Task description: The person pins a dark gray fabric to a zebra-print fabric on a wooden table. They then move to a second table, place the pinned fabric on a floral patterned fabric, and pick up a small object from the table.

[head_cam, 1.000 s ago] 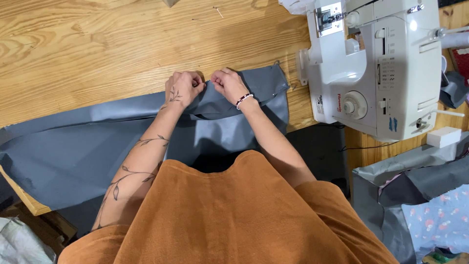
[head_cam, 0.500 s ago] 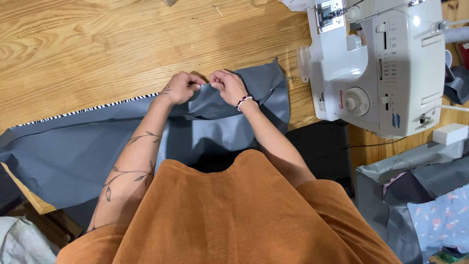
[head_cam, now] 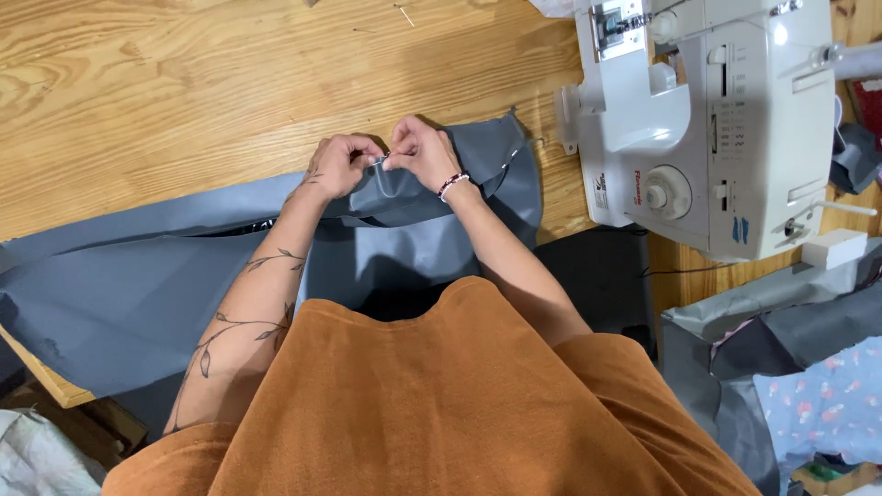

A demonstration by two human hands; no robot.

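Observation:
A long piece of grey fabric (head_cam: 138,285) lies across the near edge of the wooden table (head_cam: 184,92) and hangs over it. My left hand (head_cam: 340,165) and my right hand (head_cam: 421,152) meet at its upper edge, both pinching a small fold of the cloth between fingertips. Whether a pin or needle sits between the fingers is too small to tell. A beaded bracelet circles my right wrist. My orange garment fills the bottom of the view.
A white sewing machine (head_cam: 726,119) stands at the right on the table. More grey cloth and a pale blue patterned fabric (head_cam: 827,404) lie at the lower right. A small white block (head_cam: 834,248) rests beside the machine.
The hands stay together on the fabric edge, shifting slightly. A black-and-white striped edge seen on the left half a second ago is now folded out of sight.

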